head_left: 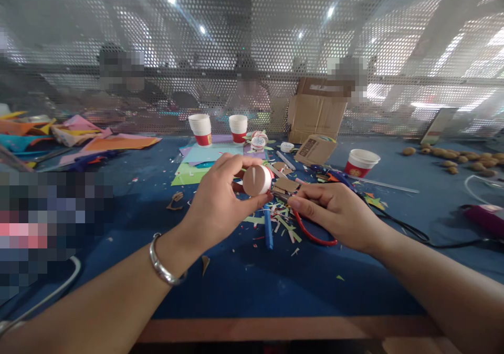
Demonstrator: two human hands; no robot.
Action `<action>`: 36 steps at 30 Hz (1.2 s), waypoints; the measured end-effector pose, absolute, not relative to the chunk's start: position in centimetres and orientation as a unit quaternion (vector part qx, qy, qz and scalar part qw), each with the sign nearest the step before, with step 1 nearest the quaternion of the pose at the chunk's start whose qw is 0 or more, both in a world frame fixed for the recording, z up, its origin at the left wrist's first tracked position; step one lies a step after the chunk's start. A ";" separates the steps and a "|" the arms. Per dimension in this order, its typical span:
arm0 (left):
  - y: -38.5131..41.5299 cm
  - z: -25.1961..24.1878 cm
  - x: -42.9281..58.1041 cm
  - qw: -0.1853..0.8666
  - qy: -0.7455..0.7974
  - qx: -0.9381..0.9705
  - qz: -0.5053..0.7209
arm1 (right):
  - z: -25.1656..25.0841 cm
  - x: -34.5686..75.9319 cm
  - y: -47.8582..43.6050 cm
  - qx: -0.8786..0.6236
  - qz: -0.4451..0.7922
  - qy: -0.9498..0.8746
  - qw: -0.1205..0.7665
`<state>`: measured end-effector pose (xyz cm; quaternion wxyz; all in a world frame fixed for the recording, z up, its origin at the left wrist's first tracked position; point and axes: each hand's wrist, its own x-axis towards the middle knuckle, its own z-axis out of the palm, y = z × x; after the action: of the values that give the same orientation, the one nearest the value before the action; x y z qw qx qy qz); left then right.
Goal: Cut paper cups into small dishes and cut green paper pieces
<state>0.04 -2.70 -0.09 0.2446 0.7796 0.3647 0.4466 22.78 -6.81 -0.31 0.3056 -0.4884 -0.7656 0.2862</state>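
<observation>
My left hand (220, 196) grips a short white cylinder with red trim (264, 179), which looks like a cut-down paper cup. A round brown cardboard disc (254, 181) with a pale slit or streak covers the end facing me. Closed around a pair of red-handled scissors (315, 238), my right hand (334, 209) holds them near the blades, and a red handle loop hangs below. The metal tip is close to the cylinder's lower right side; whether they touch I cannot tell. Beneath both hands lie paper scraps (285, 222) and a blue marker-like stick (268, 228).
Paper cups (200, 131) stand at the back, with another cup (362, 162) at right. A cardboard box (317, 115) leans near the mesh screen. Coloured paper (200, 157) lies behind my left hand. Brown, nut-like lumps (468, 159) and a purple tool (486, 218) are far right.
</observation>
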 end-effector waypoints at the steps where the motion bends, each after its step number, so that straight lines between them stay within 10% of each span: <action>1: -2.9 -0.1 0.1 0.220 0.363 0.784 0.453 | -0.3 22.8 -6.8 -0.486 0.284 -0.767 0.308; 9: -3.4 0.3 -0.2 0.084 0.361 0.808 0.458 | -0.2 22.4 -7.0 -0.495 0.244 -0.776 0.304; 19: -1.9 0.4 0.0 0.624 0.329 0.644 0.295 | 0.3 22.6 -7.0 -0.530 0.260 -0.710 0.385; 36: -3.5 0.3 1.0 0.704 0.313 0.603 0.208 | -0.8 22.2 -6.5 -0.447 0.469 -0.642 0.409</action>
<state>1.01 -3.45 0.26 0.7039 0.6028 0.3128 0.2081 22.22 -6.47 -0.83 0.4086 -0.4474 -0.6424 0.4693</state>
